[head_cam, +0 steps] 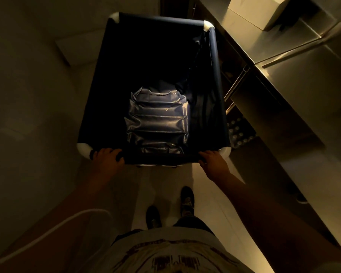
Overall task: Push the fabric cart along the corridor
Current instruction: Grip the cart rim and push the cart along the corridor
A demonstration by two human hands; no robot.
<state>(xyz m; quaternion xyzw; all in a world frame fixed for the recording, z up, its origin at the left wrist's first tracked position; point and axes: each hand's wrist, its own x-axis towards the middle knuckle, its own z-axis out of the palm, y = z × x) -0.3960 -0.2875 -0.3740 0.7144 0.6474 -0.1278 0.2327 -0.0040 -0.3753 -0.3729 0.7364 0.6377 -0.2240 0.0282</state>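
At the fabric cart (98, 95) rim, left hand (108, 157) and right hand (213, 162) grip it.

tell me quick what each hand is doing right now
Left hand: grips the near rail of the fabric cart, fingers curled over it.
Right hand: grips the same rail near its right corner.

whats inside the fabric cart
A shiny, ribbed plastic air cushion lies at the bottom of the fabric cart. The rest of the interior is too dark to tell, and whatever lies under the cushion is hidden.
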